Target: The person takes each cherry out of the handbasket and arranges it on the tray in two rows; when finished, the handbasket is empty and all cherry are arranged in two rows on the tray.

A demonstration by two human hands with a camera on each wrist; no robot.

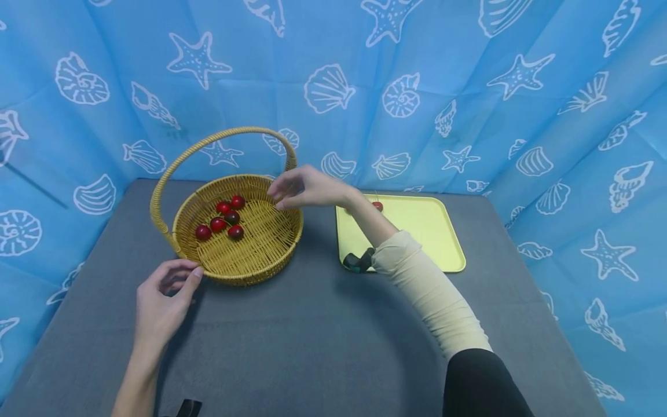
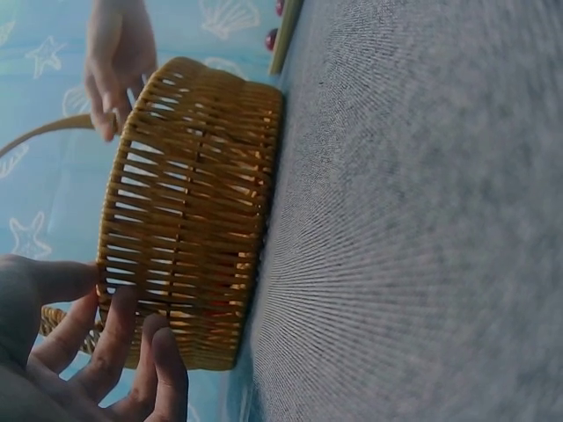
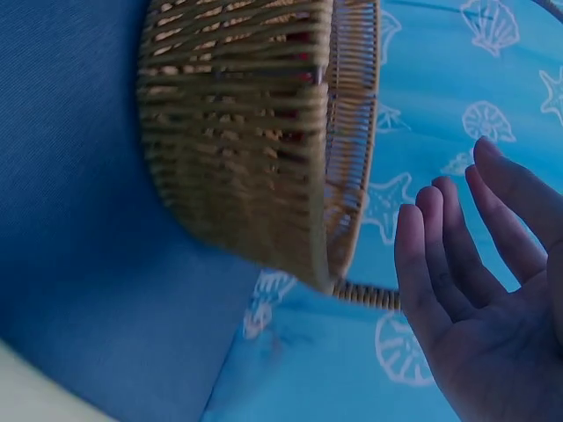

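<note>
A round wicker basket [image 1: 250,275] with a tall arched handle [image 1: 224,134] stands on the left part of the table. Several dark red cherries [image 1: 235,233] lie inside it, mostly on its left side. At the basket's near left rim, my left hand [image 1: 164,295] pinches the edge between thumb and forefinger; its other fingers curl loosely beside the wall [image 2: 189,211]. Over the right rim hovers my right hand [image 1: 307,188]. Its fingers [image 3: 453,246] are spread and loosely bent, with nothing between them in the right wrist view.
Right of the basket lies a pale yellow tray [image 1: 427,231] bearing at least one cherry [image 1: 377,205], partly hidden behind my right forearm. A grey cloth [image 1: 292,347] covers the table. Behind hangs a blue curtain [image 1: 354,133] with shells and starfish.
</note>
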